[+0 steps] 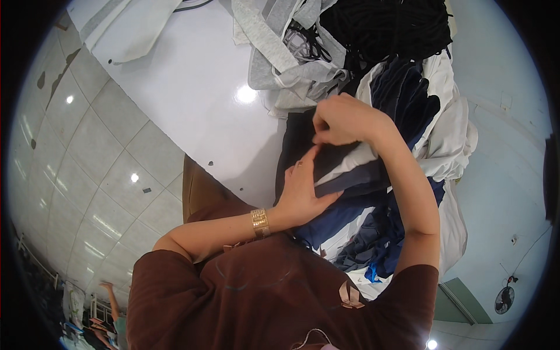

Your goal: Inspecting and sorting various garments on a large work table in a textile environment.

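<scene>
A stack of folded cloth lies before me, with a black cloth piece on top and navy cloth under it. A pale strip of cloth shows between them. My left hand rests on the stack, its fingers stretched forward and the thumb spread over the navy cloth. Just beyond it, my right hand is curled in a pinch above the black cloth. Its fingertips meet the left forefinger, and whatever they hold is too small or hidden to make out.
Light grey cloth pieces and a heap of black strips lie at the far side of the white table. Navy and white cloth is piled at the right by the wall. Tiled floor lies left; another person's arm shows lower left.
</scene>
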{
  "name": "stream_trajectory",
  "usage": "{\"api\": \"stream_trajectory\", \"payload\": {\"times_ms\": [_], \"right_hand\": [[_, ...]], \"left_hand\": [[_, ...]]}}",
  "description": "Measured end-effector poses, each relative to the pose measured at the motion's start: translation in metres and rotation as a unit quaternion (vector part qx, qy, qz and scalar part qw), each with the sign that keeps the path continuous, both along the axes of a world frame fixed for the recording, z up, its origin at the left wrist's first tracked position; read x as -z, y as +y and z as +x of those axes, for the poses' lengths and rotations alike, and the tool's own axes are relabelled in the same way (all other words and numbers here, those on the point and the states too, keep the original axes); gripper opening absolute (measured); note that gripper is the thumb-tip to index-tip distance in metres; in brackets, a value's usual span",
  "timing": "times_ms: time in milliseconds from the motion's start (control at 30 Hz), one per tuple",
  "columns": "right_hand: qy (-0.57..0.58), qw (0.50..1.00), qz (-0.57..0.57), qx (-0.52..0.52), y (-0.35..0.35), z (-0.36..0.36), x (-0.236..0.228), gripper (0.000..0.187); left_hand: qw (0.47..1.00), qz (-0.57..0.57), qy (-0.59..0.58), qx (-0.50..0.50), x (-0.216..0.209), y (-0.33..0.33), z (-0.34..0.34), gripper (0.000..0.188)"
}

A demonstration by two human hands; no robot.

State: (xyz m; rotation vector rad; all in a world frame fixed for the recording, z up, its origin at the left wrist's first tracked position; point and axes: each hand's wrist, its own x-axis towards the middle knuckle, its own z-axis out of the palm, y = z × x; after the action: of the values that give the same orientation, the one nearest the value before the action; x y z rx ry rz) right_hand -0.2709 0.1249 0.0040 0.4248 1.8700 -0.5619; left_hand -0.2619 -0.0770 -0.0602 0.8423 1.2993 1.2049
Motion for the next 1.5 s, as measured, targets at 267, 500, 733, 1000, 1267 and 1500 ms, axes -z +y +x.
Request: {"api": "stream_trajectory", "payload": {"times_ms": [267, 500, 733, 1000, 1267, 1500], "right_hand": [[0.178, 0.982, 0.056, 0.009, -0.001, 0.011, 0.038, 0.013], [0.044, 0.998, -0.032, 0.03, 0.005, 0.008, 0.0, 0.016], [0.167, 0.983, 0.065, -0.034, -0.021, 0.014, 0.061, 0.021], [0.087, 0.995, 0.041, 0.006, -0.011, 0.029, 0.0, 0.012], [0.139, 0.985, 0.089, 0.044, -0.027, 0.043, -0.015, 0.009], [0.448, 0.843, 0.229, 0.19, -0.038, 0.051, -0.076, 0.019]], "left_hand": [[0.995, 0.021, 0.094, 0.027, -0.004, -0.003, 0.001, 0.094], [0.998, 0.019, 0.064, -0.003, 0.0, -0.01, 0.002, 0.102], [0.998, 0.031, 0.029, 0.054, -0.01, -0.011, 0.015, 0.101], [0.996, -0.005, 0.08, -0.033, -0.005, -0.015, 0.005, 0.1], [0.993, -0.043, -0.01, 0.108, -0.004, -0.009, 0.011, 0.119], [0.997, -0.035, -0.024, -0.064, 0.028, 0.0, 0.011, 0.11]]}}
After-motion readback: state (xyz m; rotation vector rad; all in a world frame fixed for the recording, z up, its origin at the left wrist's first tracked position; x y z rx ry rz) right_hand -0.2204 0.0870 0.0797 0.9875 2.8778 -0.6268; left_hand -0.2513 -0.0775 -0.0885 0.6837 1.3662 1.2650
